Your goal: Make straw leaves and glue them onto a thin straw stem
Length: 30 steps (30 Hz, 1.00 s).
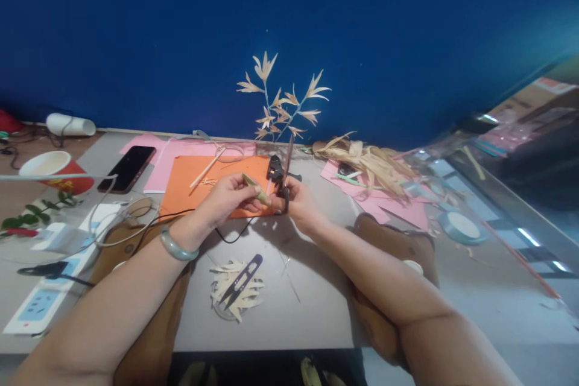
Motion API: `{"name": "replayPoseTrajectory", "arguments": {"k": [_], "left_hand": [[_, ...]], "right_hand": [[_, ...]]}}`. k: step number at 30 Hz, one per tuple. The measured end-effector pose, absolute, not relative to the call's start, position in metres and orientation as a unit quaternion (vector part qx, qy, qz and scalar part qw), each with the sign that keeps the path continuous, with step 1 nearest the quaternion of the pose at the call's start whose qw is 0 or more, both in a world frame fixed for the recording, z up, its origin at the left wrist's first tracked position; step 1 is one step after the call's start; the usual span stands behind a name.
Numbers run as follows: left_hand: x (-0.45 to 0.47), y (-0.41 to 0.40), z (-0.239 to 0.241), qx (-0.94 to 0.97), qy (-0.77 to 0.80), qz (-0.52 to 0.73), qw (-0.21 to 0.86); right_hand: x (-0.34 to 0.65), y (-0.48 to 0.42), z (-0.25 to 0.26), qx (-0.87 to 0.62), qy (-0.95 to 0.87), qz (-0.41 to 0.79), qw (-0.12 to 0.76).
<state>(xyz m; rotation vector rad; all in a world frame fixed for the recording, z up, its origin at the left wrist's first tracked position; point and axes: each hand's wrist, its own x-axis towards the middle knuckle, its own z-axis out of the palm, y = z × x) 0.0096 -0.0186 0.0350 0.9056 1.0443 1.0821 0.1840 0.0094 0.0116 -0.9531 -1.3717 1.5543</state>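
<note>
Grey worktop point(312, 319), crowded left, right and rear. Left: dark phone point(128, 169), red-and-white paper cup point(67, 172), white power strip point(38, 307), looped pale cable point(96, 217). Pink sheets point(156, 178) partly under an orange sheet point(176, 199), which bears a pale stick point(207, 167) and small slivers. Black tool point(274, 167), kind unclear, just beyond the right hand point(301, 200). Behind it, branching stems with pale husk-like blossoms point(281, 113). Right: heap of dry husks point(373, 166) on more pink paper. Nearer the body, thread snips point(242, 280) lie on cut husk pieces point(226, 280).

Husk strip point(254, 187), tan-green, is off the worktop, between the two hands, over the orange sheet's near edge. Left hand point(230, 193): thumb and fingers pinched on it. Right hand: fingers closed round dark-handled scissors point(287, 163), blades upward, fingertips also at the strip's lower end.

Blue wall point(181, 42) bounds the rear; the worktop's front edge runs beyond the snips. Widest gap: between snips and right forearm, a few thin strands there. A black cord loops below the hands.
</note>
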Motion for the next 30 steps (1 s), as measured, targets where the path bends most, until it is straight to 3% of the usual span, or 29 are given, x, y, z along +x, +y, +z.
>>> {"name": "replayPoseTrajectory", "arguments": {"k": [19,30], "left_hand": [[0.0175,-0.0219,0.0291,0.415,0.521,0.465,0.582],[0.016,-0.0155,0.0352,0.324,0.535,0.434,0.649]], "right_hand": [[0.1835,0.0048,0.0128,-0.36,-0.581,0.603,0.412],[0.1851,0.0099,0.0125,-0.387,-0.565,0.597,0.418]]}}
